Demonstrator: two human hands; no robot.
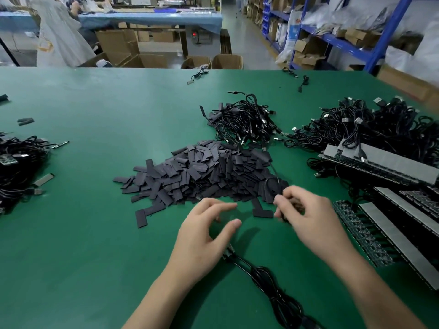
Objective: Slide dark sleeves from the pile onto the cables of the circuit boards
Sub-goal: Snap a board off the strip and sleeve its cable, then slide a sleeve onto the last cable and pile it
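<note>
At lower centre of the frame, the left hand (209,233) hovers over the green table (83,245) with thumb and forefinger curved and held apart; nothing shows between them. Just to its right, the right hand (306,217) has its fingers curled around a thin black cable (273,184), which loops upward from the fingertips over the near edge of the pile of dark sleeves (202,176). Motion blur hides whether a sleeve is also in this grip. One loose sleeve (262,213) lies flat between the two hands, near the right fingertips. The sleeve pile occupies the middle of the frame, directly beyond both hands. A coiled cable (266,276) runs from under the left palm toward the bottom edge, passing between the forearms. Behind the pile sits a tangle of cables (244,124); a larger cable heap (384,122) fills the upper right of the table. Circuit boards (384,167) lie in rows along the right edge, close beside the right wrist. Another cable heap (19,167) rests at the left edge.
</note>
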